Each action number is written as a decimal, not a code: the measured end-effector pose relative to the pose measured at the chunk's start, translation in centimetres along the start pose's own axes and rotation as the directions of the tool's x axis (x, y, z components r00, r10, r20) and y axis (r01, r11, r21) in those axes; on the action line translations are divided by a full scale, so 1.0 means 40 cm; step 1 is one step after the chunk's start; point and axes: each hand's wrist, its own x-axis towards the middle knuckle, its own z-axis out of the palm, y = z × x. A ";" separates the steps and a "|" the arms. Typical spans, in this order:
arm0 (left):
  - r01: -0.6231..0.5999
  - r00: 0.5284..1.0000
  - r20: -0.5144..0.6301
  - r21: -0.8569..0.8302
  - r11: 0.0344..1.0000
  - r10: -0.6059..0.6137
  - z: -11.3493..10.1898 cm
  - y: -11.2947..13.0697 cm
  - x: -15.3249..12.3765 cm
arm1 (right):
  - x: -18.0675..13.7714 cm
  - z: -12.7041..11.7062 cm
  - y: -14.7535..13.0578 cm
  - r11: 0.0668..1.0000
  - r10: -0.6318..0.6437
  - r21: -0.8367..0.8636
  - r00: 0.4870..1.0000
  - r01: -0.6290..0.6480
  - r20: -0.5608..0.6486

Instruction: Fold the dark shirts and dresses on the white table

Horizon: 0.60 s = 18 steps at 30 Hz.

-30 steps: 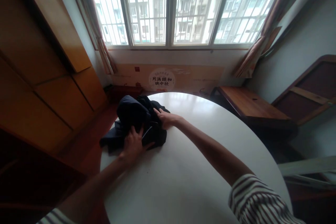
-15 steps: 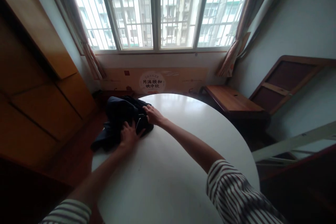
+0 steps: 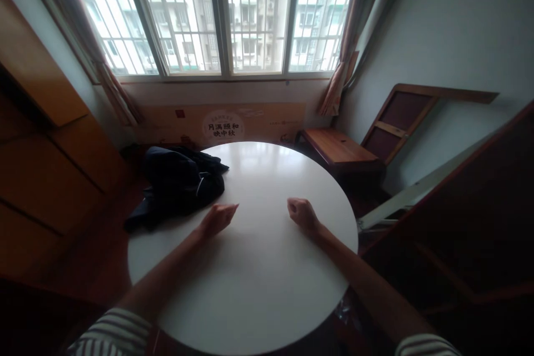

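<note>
A dark navy garment lies bunched at the far left edge of the round white table, part of it hanging over the rim. My left hand hovers over the tabletop just right of the garment, fingers held together and stretched forward, holding nothing. My right hand is over the table's middle right, curled into a loose fist with nothing visible in it. Neither hand touches the garment.
A wooden bench stands beyond the table on the right, with a framed board leaning on the wall. A printed cardboard panel runs under the window. Wooden cabinets fill the left side.
Both hands have let go of the dark garment and drawn back toward me over the table. The garment now lies alone at the left edge. The view has shifted rightwards.
</note>
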 end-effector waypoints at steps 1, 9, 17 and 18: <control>-0.017 1.000 0.020 -0.020 1.000 0.018 0.002 -0.014 -0.008 | -0.002 0.005 0.000 1.000 -0.005 0.008 1.000 0.005 0.005; 0.017 0.995 0.097 -0.039 0.999 -0.013 -0.030 -0.004 -0.023 | 0.002 -0.004 -0.051 0.980 -0.132 0.159 0.988 0.118 0.083; 0.051 0.875 0.477 0.084 0.995 -0.085 -0.049 0.023 -0.023 | -0.027 -0.017 -0.044 0.989 -0.134 0.017 0.862 0.144 0.489; 0.056 0.855 0.509 0.103 0.993 -0.101 -0.048 0.023 -0.024 | -0.028 -0.015 -0.043 0.990 -0.115 -0.005 0.848 0.138 0.518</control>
